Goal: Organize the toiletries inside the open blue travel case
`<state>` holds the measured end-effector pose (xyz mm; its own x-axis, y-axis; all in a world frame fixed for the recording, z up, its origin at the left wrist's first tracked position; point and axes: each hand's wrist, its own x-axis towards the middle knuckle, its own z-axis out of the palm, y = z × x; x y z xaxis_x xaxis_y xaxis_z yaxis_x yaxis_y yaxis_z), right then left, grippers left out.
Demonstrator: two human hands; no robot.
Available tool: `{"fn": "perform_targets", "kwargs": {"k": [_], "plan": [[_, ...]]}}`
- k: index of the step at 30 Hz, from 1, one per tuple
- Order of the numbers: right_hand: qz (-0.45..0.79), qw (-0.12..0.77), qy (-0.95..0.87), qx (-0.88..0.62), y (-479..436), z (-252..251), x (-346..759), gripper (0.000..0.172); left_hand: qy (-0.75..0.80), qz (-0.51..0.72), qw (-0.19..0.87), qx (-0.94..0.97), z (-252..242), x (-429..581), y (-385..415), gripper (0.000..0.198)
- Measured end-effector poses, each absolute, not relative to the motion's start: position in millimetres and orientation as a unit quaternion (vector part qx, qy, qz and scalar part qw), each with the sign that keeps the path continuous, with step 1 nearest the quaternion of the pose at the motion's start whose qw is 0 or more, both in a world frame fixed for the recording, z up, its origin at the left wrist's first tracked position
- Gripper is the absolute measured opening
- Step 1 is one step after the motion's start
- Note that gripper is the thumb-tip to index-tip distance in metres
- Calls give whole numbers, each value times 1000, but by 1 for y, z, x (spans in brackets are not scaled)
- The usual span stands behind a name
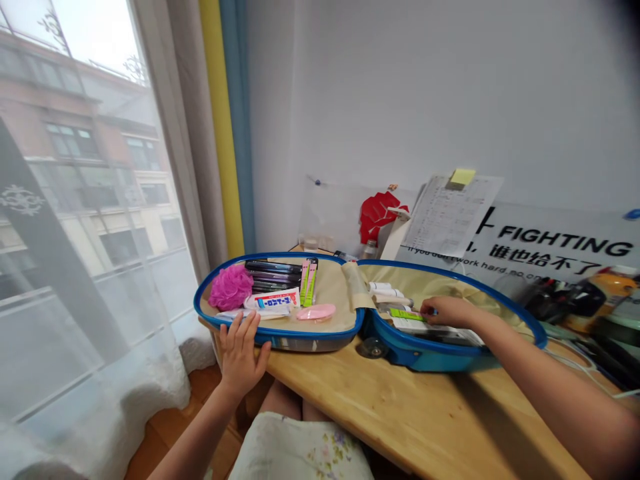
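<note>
A small blue suitcase [370, 325] lies spread open on a wooden desk. My left hand [245, 347] rests with fingers apart on the front rim of its left half. That half holds a pink bath puff [231, 287], a toothpaste box [273, 301], a pink oval item [316, 312], several dark slim packs [275, 272] and pink-and-green slim packs [309, 281]. My right hand [445, 311] reaches into the right half, its fingers closed at the end of a slim green pack [407, 315]. White rolled items [385, 291] lie beside that pack. The fingertips are partly hidden.
The wooden desk [350, 393] extends toward me and to the right. Bottles and pens [565, 300] crowd its right side, near a white cable [580, 363]. Behind the suitcase stand papers [450, 213] and a wall poster [560, 243]. Curtains [215, 133] hang at the left.
</note>
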<state>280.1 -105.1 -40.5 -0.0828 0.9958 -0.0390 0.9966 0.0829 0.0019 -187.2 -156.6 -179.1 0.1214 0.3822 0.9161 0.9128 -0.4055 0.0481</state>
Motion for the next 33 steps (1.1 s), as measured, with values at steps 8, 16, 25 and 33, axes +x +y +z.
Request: {"fn": "perform_targets", "kwargs": {"k": [8,16,25,33], "plan": [[-148,-68,713,682,-109,-22,287,28,-468,-472,273,-695,-181,-188,-156,63],[-278,-355,649,613,-83,33,248,47,-461,-477,278,-695,-182,-188,-155,63],[-371,-372,616,587,-19,18,111,24,-473,-467,274,-695,-184,-188,-155,62],[-367,-260,614,649,5,-29,53,32,-457,-468,291,-698,-179,-187,-156,62]]}}
